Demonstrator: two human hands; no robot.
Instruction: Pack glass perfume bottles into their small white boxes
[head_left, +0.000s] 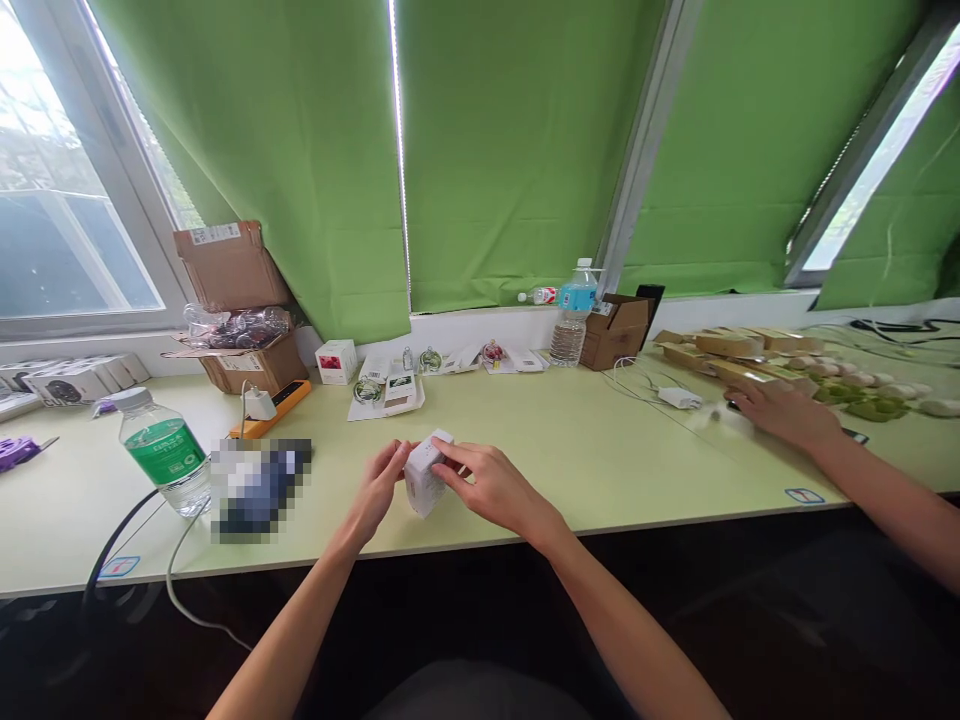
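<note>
Head view: long pale-green laminate desk [615, 470] runs under the windows with green roller blinds [517, 150]. On it, largest first: an open brown cardboard carton [240, 320] stuffed with clear plastic at the back left, a clear water bottle with a green label [166, 452] near my left side, a second clear water bottle with a blue label [573, 322] at the back, and an orange power strip [274, 407] with a white plug in it. A co-worker's hand [780, 412] rests flat on the desk to my right, well apart from mine.

Smallest item is the one I hold: a small white cardboard cube box [426, 472], at the near-middle of the desk, tilted on one corner, just over the surface. My left hand [379, 487] pinches its left face with the fingertips, hand closed around it. My right hand [491, 487] wraps over the top and right face, fingers curled on the upper edge.

Judgement: light, thin card, crushes if squeezed, smooth faces likely a bit slippery. Best held on opposite flat faces near the corners, light pressure. Can't tell what's inside.
</note>
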